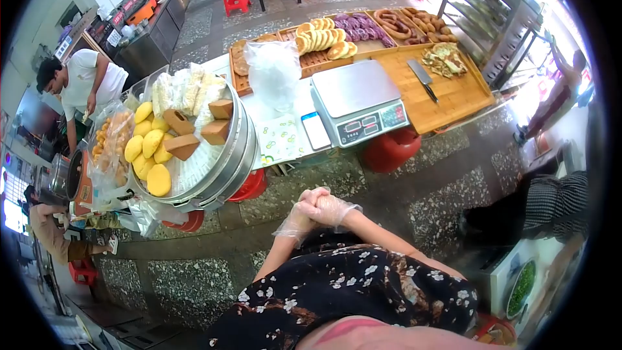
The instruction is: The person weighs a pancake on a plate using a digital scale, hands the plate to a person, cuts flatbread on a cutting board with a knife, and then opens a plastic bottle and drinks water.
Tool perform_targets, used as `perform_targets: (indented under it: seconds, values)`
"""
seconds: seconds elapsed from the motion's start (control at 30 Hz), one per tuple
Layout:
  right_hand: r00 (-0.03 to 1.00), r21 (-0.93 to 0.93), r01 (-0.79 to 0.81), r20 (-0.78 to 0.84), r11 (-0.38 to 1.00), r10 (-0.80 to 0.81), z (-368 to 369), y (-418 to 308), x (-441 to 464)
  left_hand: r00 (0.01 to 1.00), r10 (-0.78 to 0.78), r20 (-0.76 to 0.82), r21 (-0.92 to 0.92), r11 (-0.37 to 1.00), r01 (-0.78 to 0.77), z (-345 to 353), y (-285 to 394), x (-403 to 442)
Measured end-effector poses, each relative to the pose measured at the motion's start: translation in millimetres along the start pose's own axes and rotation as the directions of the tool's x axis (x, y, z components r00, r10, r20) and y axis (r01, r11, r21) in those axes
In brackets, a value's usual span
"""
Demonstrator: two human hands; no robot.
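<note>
A clear plastic bag (pixel 109 163) of small golden-brown pieces sits beside a round metal steamer (pixel 242 150), which holds yellow buns (pixel 154 142), brown cake wedges (pixel 183 147) and bagged pale food (pixel 194 91). On the white worktop (pixel 260 115) stand filmy plastic bags (pixel 273 78). Behind, wooden trays (pixel 310 63) carry flat round cakes, purple pieces and brown rings. In front of the worktop, left hand (pixel 295 222) and right hand (pixel 332 210) are clasped together in clear gloves; nearest on it are a phone (pixel 316 131) and, just beside, a scale (pixel 355 87). Rightward, a wooden board (pixel 389 76) bears a knife (pixel 420 72) and folded flatbread (pixel 444 60). Far right, a bowl (pixel 509 315) holds chopped greens (pixel 522 287).
</note>
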State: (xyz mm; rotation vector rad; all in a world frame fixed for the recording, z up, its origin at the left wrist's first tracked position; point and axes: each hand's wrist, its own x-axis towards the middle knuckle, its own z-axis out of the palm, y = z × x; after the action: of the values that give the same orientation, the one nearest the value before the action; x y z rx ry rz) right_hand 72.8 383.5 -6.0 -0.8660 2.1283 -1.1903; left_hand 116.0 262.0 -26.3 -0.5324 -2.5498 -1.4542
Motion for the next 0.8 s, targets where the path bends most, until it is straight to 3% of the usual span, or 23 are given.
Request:
perform_targets:
  seconds: [0.03, 0.1, 0.17, 0.27, 0.33, 0.43, 0.57, 0.63, 0.7, 0.73, 0.8]
  values:
    - [0.930, -0.227, 0.291, -0.159, 0.929, -0.330, 20, 31, 14, 1.000, 0.001, -0.004, 0.005, 1.000, -0.001, -9, 1, 0]
    - [0.985, -0.178, 0.137, -0.082, 0.974, -0.154, 19, 18, 25, 0.999, -0.040, -0.009, 0.022, 0.999, 0.040, -27, -3, 1]
    - [0.993, -0.260, 0.111, -0.016, 0.959, -0.119, 21, 15, 42, 0.997, -0.080, 0.006, 0.065, 0.995, 0.079, -41, -16, 0]
    - [0.972, -0.448, 0.212, 0.004, 0.868, -0.235, 31, 26, 67, 1.000, 0.001, 0.000, 0.077, 0.997, -0.001, -61, -31, 6]
    - [0.997, -0.382, 0.067, 0.003, 0.922, -0.071, 31, 21, 77, 0.999, -0.032, 0.029, 0.078, 0.996, 0.030, -70, -39, 10]
    - [0.995, -0.354, 0.059, -0.050, 0.933, -0.082, 25, 11, 87, 0.996, -0.051, 0.067, 0.052, 0.998, 0.048, -77, -56, 20]
    - [0.996, -0.236, -0.077, -0.070, 0.969, 0.062, -10, -28, 81, 0.998, -0.005, 0.066, 0.027, 1.000, 0.003, -80, -65, 40]
    - [0.995, -0.238, -0.068, -0.087, 0.969, 0.049, -24, -34, 87, 0.999, 0.011, 0.040, 0.028, 1.000, -0.012, -85, -61, 54]
    - [0.994, -0.243, -0.057, -0.101, 0.968, 0.034, -40, -37, 94, 0.990, -0.120, 0.075, 0.056, 0.992, 0.116, -94, -59, 69]
    - [0.994, -0.258, -0.031, -0.109, 0.966, 0.003, -48, -38, 98, 1.000, -0.002, -0.020, 0.083, 0.997, 0.003, -95, -62, 78]
    - [0.987, -0.261, 0.013, -0.151, 0.965, -0.054, -67, -40, 101, 0.999, -0.025, -0.046, 0.189, 0.981, 0.033, -97, -79, 88]
